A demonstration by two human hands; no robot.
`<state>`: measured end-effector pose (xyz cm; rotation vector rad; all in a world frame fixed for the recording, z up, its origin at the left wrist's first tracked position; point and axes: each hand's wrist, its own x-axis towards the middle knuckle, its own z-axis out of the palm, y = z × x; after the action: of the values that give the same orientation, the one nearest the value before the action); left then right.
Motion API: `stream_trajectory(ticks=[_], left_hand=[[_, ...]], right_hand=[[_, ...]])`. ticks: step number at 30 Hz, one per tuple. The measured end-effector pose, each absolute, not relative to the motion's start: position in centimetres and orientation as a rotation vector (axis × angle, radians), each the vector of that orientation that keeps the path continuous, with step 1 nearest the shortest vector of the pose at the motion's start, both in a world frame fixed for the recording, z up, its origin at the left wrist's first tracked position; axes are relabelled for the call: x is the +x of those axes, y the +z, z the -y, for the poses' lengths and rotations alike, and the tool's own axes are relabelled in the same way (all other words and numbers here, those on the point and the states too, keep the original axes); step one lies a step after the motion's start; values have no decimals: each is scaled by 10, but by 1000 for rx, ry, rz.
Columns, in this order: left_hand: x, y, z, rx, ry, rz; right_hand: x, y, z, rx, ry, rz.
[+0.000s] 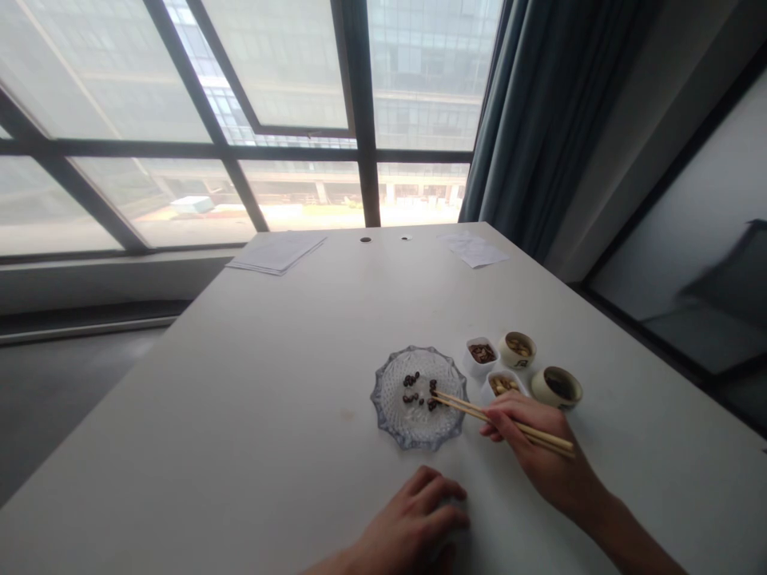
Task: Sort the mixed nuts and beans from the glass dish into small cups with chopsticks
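Note:
My right hand (533, 443) is closed round a pair of wooden chopsticks (479, 411). Their tips reach over a clear glass plate (389, 419) with a scalloped rim and touch or nearly touch small dark beans at its right side. Several more dark beans (411, 380) lie in loose groups on the plate. My left hand (423, 511) rests on the table just below the plate, fingers loosely curved and apart, holding nothing. Partly behind my right hand sits a white cup (504, 385) of pale, nut-like pieces.
Behind it stand a white cup (480, 355) of reddish-brown bits, a cream bowl (518, 350) with light pieces and another cream bowl (557, 387) with dark contents. Papers (279, 254) lie at the white table's far left, more sheets (473, 248) at far right. Windows and a curtain (521, 120) lie beyond.

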<state>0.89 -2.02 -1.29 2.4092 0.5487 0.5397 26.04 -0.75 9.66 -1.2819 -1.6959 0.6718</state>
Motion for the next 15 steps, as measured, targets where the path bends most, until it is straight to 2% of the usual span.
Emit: stream_trajectory(ticks=[11, 15], left_hand=[[8, -7, 19, 2405, 526, -544], [8, -8, 19, 2400, 530, -552]], right_hand=[[258, 92, 9, -1331, 661, 1456], [275, 111, 36, -1379, 500, 1306]])
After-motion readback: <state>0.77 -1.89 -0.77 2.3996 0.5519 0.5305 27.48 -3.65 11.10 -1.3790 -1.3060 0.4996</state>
